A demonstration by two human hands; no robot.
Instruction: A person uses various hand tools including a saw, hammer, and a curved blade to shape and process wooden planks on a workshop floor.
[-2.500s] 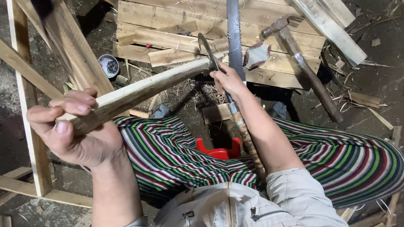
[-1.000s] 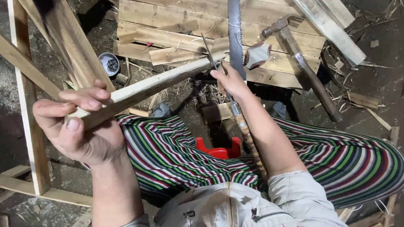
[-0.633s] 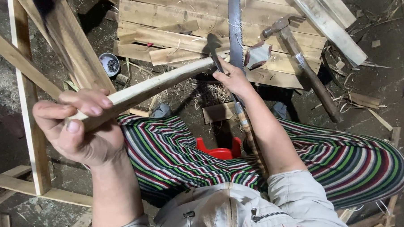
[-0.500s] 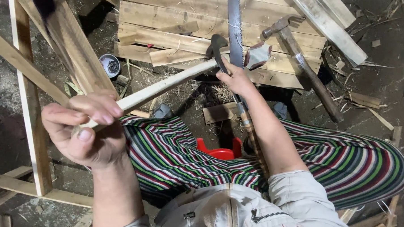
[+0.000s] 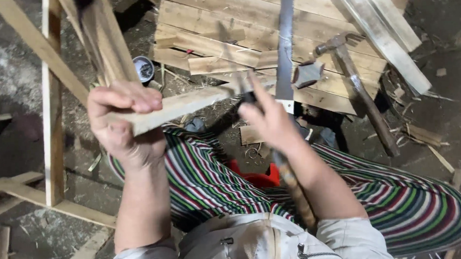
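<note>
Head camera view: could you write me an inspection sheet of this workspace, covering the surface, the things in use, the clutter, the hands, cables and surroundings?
Surface: plank stack on dirt ground.
Job's things: pale wooden stick, held level above striped trousers; dark tool, blurred, at the stick's far end.
Clutter: saw, hammer, small round tin, wood scraps, red object between the knees.
Hands: left hand in a closed grip on the stick; right hand on the dark tool.
Cables: nothing seen.
Surroundings: wooden frame on the left.
</note>
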